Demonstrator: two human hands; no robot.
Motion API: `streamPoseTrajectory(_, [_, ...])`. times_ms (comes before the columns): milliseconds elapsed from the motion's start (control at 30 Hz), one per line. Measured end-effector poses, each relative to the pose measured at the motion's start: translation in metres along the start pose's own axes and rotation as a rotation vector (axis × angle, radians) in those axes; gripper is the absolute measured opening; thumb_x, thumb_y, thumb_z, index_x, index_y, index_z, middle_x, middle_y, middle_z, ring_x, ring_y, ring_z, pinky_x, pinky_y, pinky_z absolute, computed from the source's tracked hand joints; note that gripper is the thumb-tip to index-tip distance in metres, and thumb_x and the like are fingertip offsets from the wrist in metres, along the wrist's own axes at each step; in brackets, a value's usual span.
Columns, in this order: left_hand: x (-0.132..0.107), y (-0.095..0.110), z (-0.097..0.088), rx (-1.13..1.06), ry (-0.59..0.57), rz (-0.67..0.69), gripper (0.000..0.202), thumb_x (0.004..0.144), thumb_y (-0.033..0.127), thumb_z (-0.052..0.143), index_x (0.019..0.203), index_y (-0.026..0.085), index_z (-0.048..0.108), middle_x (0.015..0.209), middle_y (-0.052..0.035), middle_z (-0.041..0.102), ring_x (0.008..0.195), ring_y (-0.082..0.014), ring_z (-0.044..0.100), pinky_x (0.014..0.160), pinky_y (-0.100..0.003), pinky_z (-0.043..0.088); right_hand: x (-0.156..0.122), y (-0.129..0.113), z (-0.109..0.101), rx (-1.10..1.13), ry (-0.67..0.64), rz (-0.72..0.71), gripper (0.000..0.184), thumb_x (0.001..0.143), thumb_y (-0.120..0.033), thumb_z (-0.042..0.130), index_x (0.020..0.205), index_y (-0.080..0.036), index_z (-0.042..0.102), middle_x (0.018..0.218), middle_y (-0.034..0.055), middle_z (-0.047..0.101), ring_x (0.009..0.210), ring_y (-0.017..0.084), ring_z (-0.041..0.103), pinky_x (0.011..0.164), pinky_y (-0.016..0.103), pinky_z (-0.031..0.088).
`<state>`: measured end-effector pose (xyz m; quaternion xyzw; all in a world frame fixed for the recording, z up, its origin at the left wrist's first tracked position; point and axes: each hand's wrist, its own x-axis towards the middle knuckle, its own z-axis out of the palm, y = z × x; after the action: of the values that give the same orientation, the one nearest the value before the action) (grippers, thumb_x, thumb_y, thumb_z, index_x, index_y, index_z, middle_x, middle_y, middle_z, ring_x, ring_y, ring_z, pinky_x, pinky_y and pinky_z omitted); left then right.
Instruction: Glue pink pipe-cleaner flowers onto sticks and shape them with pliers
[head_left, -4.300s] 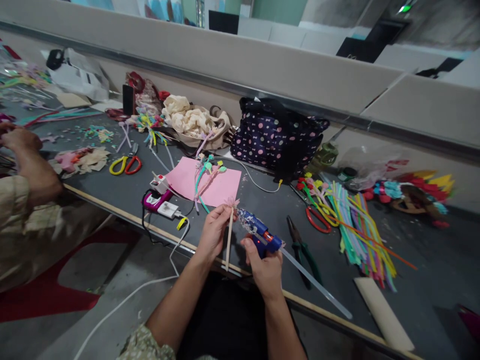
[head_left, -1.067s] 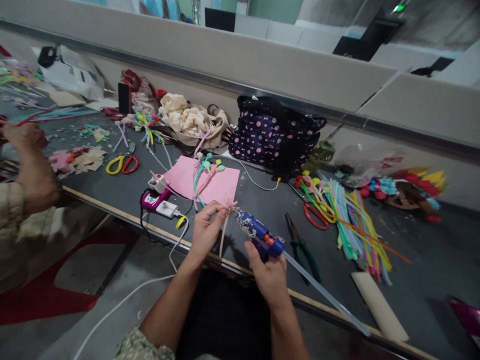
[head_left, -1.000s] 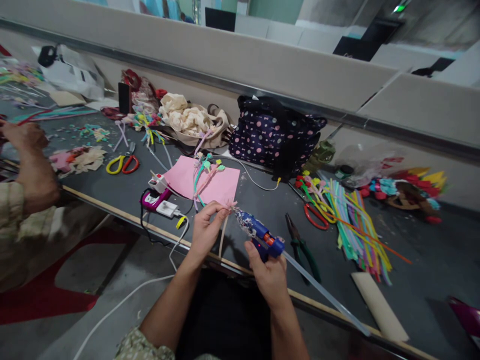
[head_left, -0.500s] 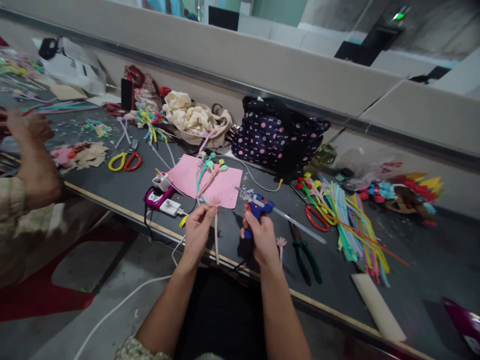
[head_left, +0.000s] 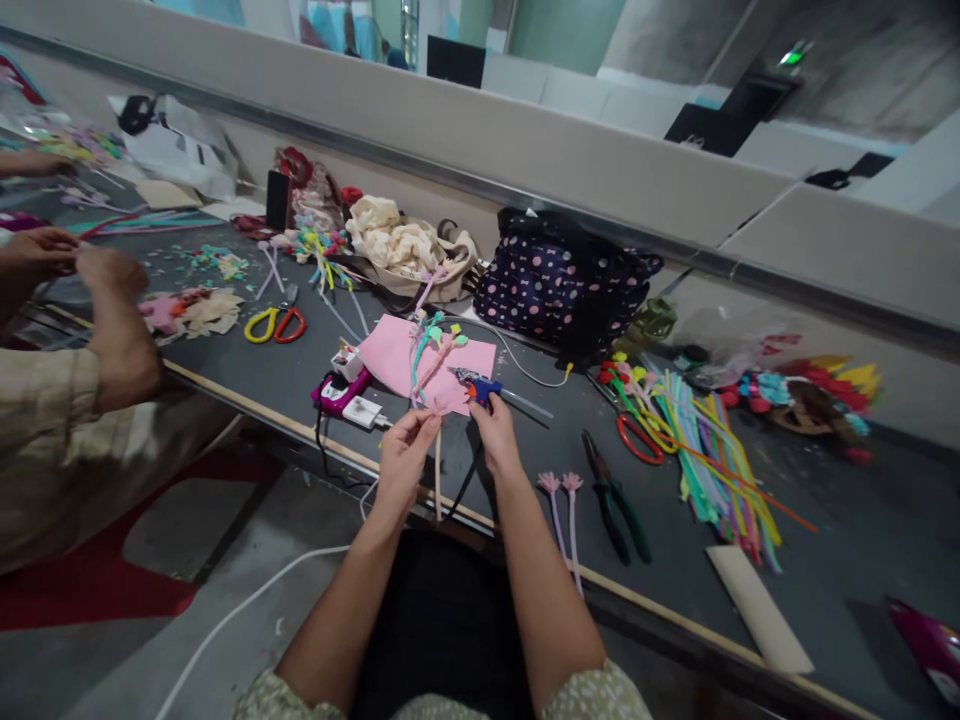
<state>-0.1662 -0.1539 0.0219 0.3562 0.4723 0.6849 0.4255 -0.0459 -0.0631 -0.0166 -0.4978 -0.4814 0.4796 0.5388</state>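
Pink flower (head_left: 437, 404) seems light, delicate above our left grip (head_left: 403, 455), rightly pinched on its stem (head_left: 438, 468); our right grip (head_left: 496, 432) clasps the glue gun (head_left: 484, 387).

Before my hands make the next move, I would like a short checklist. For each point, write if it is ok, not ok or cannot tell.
1. Left hand has the pink-tipped stem between its fingertips: ok.
2. Right hand is on the blue glue gun: ok.
3. Glue stick sits in the gun's rear: ok, it sticks out behind.
4. Nozzle is off the pink sheet: cannot tell, it shows over the sheet but the gap is unclear.
5. Two loose stems by the pliers lie well inside the table: not ok, their lower ends reach the front edge.
6. Nozzle is hot: cannot tell.
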Motion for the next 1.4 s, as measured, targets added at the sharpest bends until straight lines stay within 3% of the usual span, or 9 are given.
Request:
streamPoseTrajectory(67, [-0.005, 0.003, 0.003, -0.011, -0.017, -0.003, 0.024, 0.077, 0.041, 0.071, 0.08, 0.016, 0.069, 0.074, -0.0007, 0.063, 0.073, -0.0134, 0.055, 0.072, -0.025, 0.045, -0.014, -0.011, -0.007, -0.145, 0.1, -0.122, 0.037, 0.068, -0.031, 0.069, 0.1, -0.015, 0.065, 0.104, 0.0094, 0.067, 0.097, 0.021, 0.059, 0.085, 0.033, 0.047])
streamPoseTrajectory(133, [-0.011, 0.008, 0.007, -0.011, -0.048, 0.0, 0.025, 0.077, 0.041, 0.071, 0.08, 0.016, 0.069, 0.074, -0.0009, 0.063, 0.073, -0.0136, 0.055, 0.073, -0.025, 0.044, -0.032, -0.029, -0.014, -0.185, 0.034, -0.227, 0.034, 0.076, -0.032, 0.065, 0.106, -0.015, 0.065, 0.108, 0.0101, 0.065, 0.095, 0.02, 0.06, 0.084, 0.033, 0.047])
streamPoseTrajectory(200, [-0.018, 0.013, 0.011, -0.008, -0.09, -0.005, 0.025, 0.077, 0.041, 0.071, 0.08, 0.016, 0.069, 0.074, -0.0014, 0.063, 0.073, -0.0142, 0.055, 0.073, -0.026, 0.044, -0.052, -0.05, -0.023, -0.152, -0.069, -0.307, 0.024, 0.085, -0.033, 0.057, 0.101, -0.017, 0.066, 0.097, 0.0067, 0.067, 0.087, 0.018, 0.061, 0.08, 0.031, 0.048])
streamPoseTrajectory(300, [-0.031, 0.021, 0.017, -0.017, -0.16, -0.045, 0.024, 0.077, 0.041, 0.07, 0.077, 0.016, 0.068, 0.071, -0.0018, 0.062, 0.07, -0.0144, 0.054, 0.071, -0.026, 0.044, -0.08, -0.078, -0.037, -0.167, -0.066, -0.395, 0.017, 0.086, -0.033, 0.06, 0.089, -0.018, 0.066, 0.083, 0.0026, 0.065, 0.078, 0.016, 0.059, 0.074, 0.029, 0.047])
streamPoseTrajectory(433, [-0.049, 0.03, 0.025, -0.031, -0.255, -0.104, 0.026, 0.077, 0.042, 0.07, 0.07, 0.017, 0.065, 0.069, -0.0023, 0.06, 0.068, -0.015, 0.054, 0.071, -0.027, 0.044, -0.107, -0.1, -0.06, -0.222, -0.099, -0.464, 0.014, 0.087, -0.033, 0.061, 0.087, -0.02, 0.067, 0.084, 0.0027, 0.066, 0.081, 0.018, 0.06, 0.076, 0.031, 0.048])
streamPoseTrajectory(1033, [-0.139, 0.07, 0.059, 0.005, -0.546, -0.071, 0.028, 0.078, 0.04, 0.068, 0.066, 0.016, 0.062, 0.065, -0.0009, 0.056, 0.064, -0.0129, 0.048, 0.063, -0.024, 0.038, -0.197, -0.139, -0.131, -0.484, 0.062, -0.681, 0.014, 0.09, -0.03, 0.058, 0.081, -0.021, 0.066, 0.077, 0.0024, 0.062, 0.075, 0.017, 0.056, 0.07, 0.032, 0.047])
streamPoseTrajectory(1400, [-0.167, 0.086, 0.074, -0.017, -0.627, -0.006, 0.025, 0.078, 0.038, 0.07, 0.068, 0.016, 0.063, 0.069, -0.0007, 0.056, 0.068, -0.0137, 0.051, 0.067, -0.026, 0.04, -0.225, -0.158, -0.154, -0.534, 0.113, -0.731, 0.014, 0.09, -0.028, 0.057, 0.079, -0.022, 0.063, 0.077, 0.0022, 0.06, 0.075, 0.017, 0.056, 0.07, 0.031, 0.047])
